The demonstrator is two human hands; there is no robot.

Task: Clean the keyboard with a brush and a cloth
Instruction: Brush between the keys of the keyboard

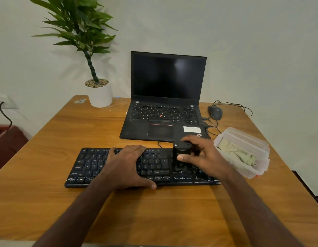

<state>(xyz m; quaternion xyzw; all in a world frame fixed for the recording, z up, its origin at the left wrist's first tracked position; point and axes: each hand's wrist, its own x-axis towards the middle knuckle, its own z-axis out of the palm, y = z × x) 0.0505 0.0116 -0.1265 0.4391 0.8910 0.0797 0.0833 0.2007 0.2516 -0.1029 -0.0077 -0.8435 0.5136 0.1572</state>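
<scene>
Though cluttered, wooden desk (47, 175), pale wall (261, 41).

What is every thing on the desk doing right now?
keyboard: flat, pinned by left hand
brush: upright on keys, gripped by right hand
laptop: open, screen dark
cloth: bunched inside tub
mouse: untouched

One head-worn wide-angle view looks forward and down, close over the table (47, 157); no second view.
</scene>
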